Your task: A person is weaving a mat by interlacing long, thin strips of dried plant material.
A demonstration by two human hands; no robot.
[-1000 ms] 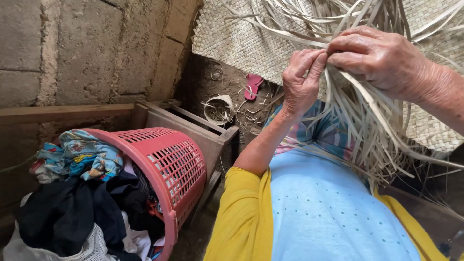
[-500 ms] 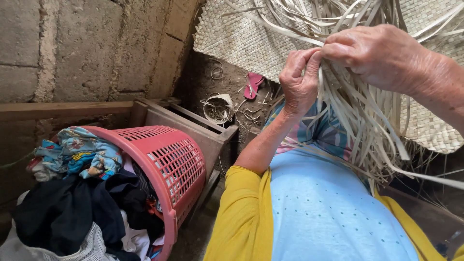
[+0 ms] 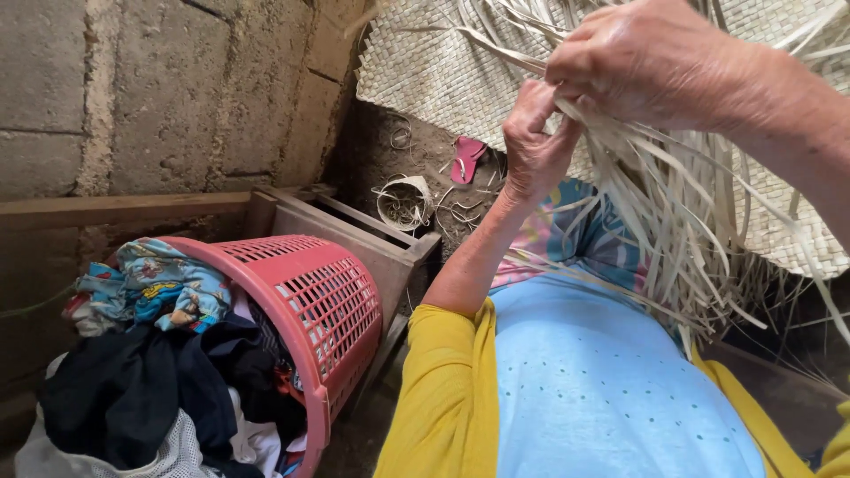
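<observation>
Both my hands are raised in front of my chest on a bundle of loose pale straw strips. My left hand pinches a few strips between thumb and fingers. My right hand closes over the bundle just above and to the right of it, touching the left. The strips hang from a woven straw mat that spreads away at the top of the view. Below the hands are my light blue top and yellow sleeves.
A red plastic laundry basket full of clothes stands at lower left against a wooden frame and a block wall. On the dirt floor beyond lie a small coil of strips and a red scrap.
Both hands have stayed on the strips and shifted slightly; the right hand now sits higher and larger in view, the camera having moved closer.
</observation>
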